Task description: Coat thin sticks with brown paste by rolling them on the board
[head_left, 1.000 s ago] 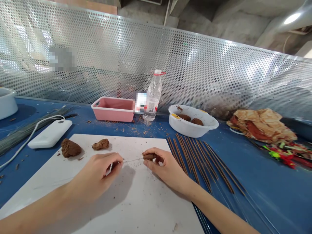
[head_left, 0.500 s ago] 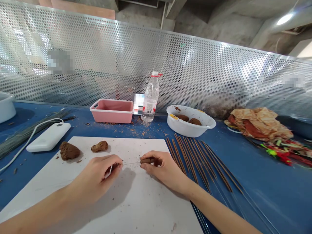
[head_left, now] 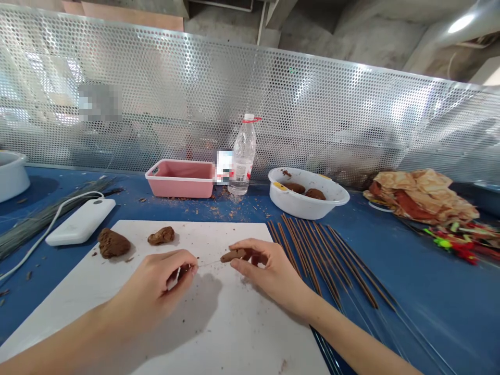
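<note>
My left hand [head_left: 164,284] is closed in a pinch on one end of a thin stick [head_left: 209,262] over the white board [head_left: 219,323]. My right hand [head_left: 265,268] pinches a small roll of brown paste [head_left: 233,255] at the stick's other end, just above the board. Two lumps of brown paste, a larger one [head_left: 112,243] and a smaller one [head_left: 161,235], lie on the board's far left part. A row of several brown coated sticks [head_left: 324,260] lies on the blue table right of my right hand.
A white bowl [head_left: 308,200] with paste lumps, a pink tray [head_left: 180,178] and a water bottle [head_left: 242,156] stand at the back before a perforated metal screen. A white power bank [head_left: 81,221] with cable and bare thin sticks [head_left: 35,219] lie left. Crumpled paper [head_left: 422,195] lies right.
The paste roll in my right hand has tilted, its left end dipping toward the stick. Both hands stay in nearly the same place.
</note>
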The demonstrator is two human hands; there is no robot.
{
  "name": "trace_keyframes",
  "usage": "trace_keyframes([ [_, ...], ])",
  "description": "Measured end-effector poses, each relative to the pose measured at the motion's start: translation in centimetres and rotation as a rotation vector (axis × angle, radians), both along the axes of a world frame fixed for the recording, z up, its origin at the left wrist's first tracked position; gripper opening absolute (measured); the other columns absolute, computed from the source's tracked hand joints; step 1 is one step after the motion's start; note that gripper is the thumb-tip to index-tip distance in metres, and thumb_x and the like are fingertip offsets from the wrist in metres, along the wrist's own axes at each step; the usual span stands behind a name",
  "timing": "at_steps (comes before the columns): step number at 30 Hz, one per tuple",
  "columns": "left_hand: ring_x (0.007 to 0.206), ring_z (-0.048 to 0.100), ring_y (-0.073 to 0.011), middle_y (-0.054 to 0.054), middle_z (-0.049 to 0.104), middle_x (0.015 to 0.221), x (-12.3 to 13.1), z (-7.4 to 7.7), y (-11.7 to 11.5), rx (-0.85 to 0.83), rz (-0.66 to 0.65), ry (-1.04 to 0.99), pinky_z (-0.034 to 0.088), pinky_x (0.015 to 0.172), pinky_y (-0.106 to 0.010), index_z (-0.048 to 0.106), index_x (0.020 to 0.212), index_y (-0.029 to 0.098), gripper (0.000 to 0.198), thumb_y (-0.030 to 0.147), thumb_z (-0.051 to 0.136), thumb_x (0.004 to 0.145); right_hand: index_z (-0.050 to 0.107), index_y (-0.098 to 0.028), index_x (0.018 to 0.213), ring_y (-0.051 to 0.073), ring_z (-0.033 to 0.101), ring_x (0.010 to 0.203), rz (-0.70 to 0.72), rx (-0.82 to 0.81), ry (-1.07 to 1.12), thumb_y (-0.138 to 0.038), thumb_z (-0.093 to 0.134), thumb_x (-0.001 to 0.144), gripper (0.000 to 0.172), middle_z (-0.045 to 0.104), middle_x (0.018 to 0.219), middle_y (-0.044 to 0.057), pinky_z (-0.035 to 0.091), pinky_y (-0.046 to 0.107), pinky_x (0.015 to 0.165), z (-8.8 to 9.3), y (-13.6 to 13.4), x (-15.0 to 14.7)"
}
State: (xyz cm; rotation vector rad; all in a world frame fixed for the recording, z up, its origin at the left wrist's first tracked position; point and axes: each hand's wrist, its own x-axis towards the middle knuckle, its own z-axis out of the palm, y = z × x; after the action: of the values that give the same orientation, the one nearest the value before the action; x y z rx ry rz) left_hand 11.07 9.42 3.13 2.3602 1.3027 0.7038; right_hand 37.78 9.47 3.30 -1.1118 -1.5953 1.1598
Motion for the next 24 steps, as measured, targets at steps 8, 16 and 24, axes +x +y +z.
trace_keyframes([
  [8, 0.056, 0.055, -0.0150, 0.004, 0.066, 0.068, 0.2, -1.2, 0.1, 0.066, -0.077, 0.058, 0.035, 0.055, -0.029, 0.069, 0.092, 0.026, 0.021, 0.029, 0.050, 0.103, 0.082, -0.025, 0.110, 0.021, 0.069, 0.081, 0.041, 0.029, -0.002, -0.035, 0.079, 0.088, 0.024, 0.083, 0.094, 0.004, 0.050, 0.033, 0.070, -1.4, -0.5, -1.4],
  [16, 0.055, 0.056, -0.0138, 0.003, 0.069, 0.072, 0.3, -1.7, 0.4, 0.052, -0.083, -0.008, 0.036, 0.055, -0.027, 0.070, 0.099, 0.026, 0.026, 0.029, 0.046, 0.107, 0.085, -0.033, 0.109, 0.024, 0.071, 0.079, 0.047, 0.250, -0.143, -0.029, 0.074, 0.095, 0.018, 0.083, 0.098, 0.005, 0.054, 0.035, 0.066, -0.9, -1.0, -1.0],
  [24, 0.060, 0.060, -0.0137, 0.001, 0.072, 0.079, -0.1, -1.8, 0.2, 0.124, -0.112, -0.049, 0.041, 0.059, -0.026, 0.069, 0.101, 0.027, 0.025, 0.024, 0.045, 0.108, 0.087, -0.026, 0.103, 0.019, 0.066, 0.076, 0.053, -0.003, -0.004, -0.037, 0.074, 0.094, 0.020, 0.081, 0.093, 0.005, 0.060, 0.032, 0.066, -0.3, -0.7, -0.8],
])
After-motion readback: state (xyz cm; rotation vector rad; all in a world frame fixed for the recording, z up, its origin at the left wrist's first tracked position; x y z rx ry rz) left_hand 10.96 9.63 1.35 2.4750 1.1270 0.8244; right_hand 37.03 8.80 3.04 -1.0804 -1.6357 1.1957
